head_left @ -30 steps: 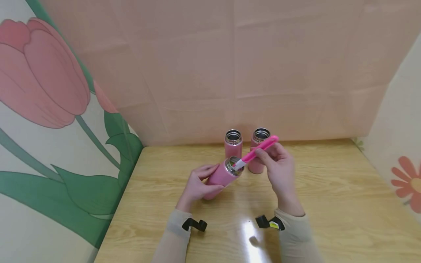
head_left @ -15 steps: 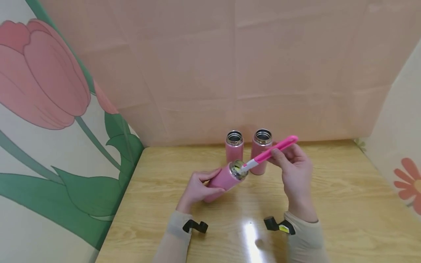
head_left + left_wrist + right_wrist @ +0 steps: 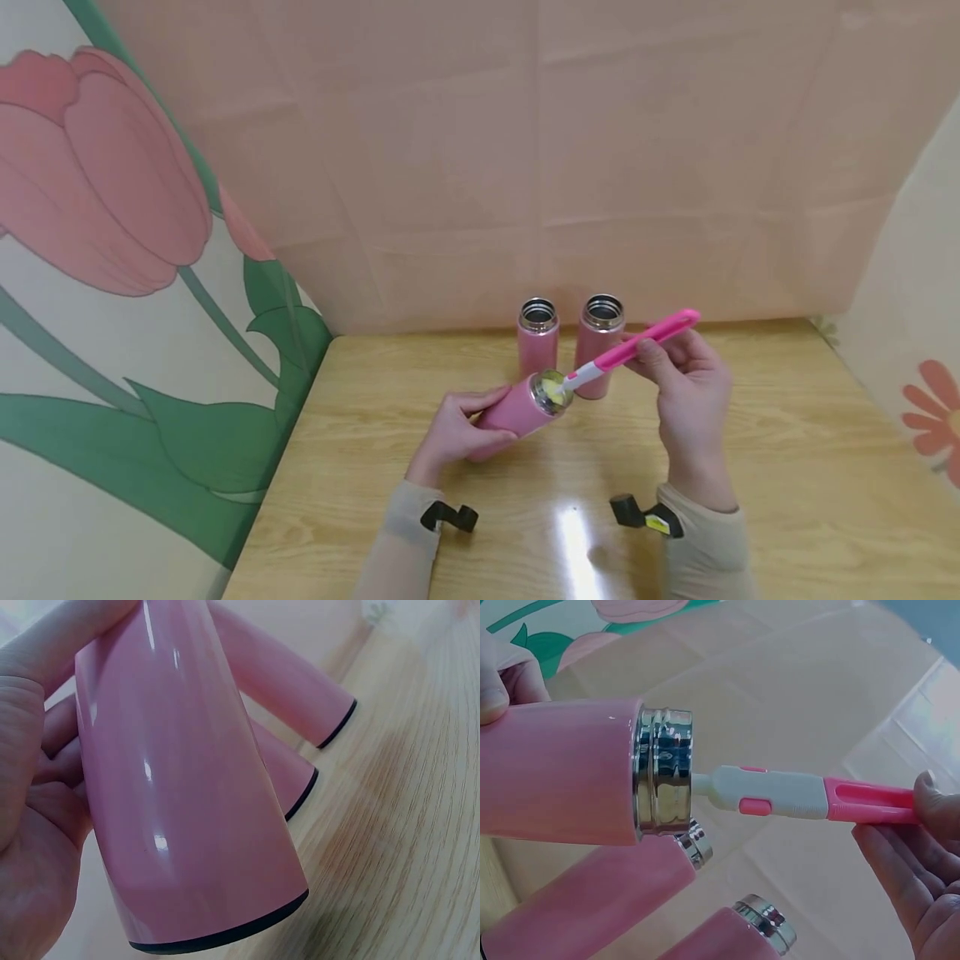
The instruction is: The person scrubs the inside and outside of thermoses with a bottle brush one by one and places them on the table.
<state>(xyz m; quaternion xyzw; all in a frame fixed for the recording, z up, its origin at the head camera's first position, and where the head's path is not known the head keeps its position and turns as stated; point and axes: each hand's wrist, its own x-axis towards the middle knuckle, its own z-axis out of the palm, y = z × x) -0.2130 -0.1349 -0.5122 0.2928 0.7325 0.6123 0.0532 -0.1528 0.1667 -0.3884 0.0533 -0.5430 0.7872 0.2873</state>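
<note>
My left hand (image 3: 456, 432) grips a pink bottle (image 3: 517, 412) around its side, tilted with its open metal mouth up and to the right. In the left wrist view the dark base of this bottle (image 3: 195, 825) points down. A bottle brush (image 3: 630, 352) with a pink and white handle slants into the mouth. Something pale yellow, seemingly the brush head, shows just inside the rim. My right hand (image 3: 693, 400) pinches the pink end of the handle between thumb and fingers. From the right wrist view, the white part of the brush (image 3: 772, 793) lies outside the neck.
Two more pink bottles stand upright without lids near the back of the wooden table (image 3: 375, 392): the left one (image 3: 537, 343) and the right one (image 3: 597, 337), partly behind the brush. A plain pinkish sheet (image 3: 525, 167) hangs behind them. Flower-painted walls flank the table.
My right hand has moved to the right, drawing the brush partly out of the bottle. The bottle in my left hand has tipped and shifted slightly rightward.
</note>
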